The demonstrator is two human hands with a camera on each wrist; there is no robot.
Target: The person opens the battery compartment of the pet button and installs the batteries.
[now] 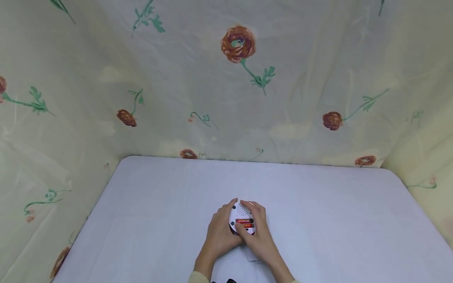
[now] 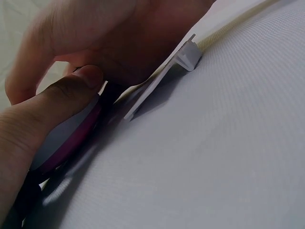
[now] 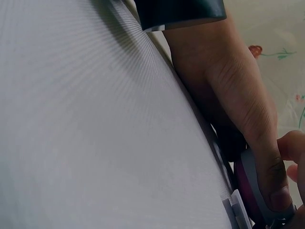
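Observation:
A small round white battery device lies with its underside up, showing speaker holes, dark round feet and a bay of red batteries. Its side looks grey and purple in the left wrist view. My left hand curls round its left side. From the right, my right hand grips it with fingers over the far edge, and its thumb is at the left end of the batteries. On the table close to the hands lies a loose white battery cover, its clip sticking up. The device's face is hidden beneath it.
A white cloth covers the table. Floral curtains hang along its back and both sides. A dark wrist band shows in the right wrist view, and a small black object is at the head view's bottom edge.

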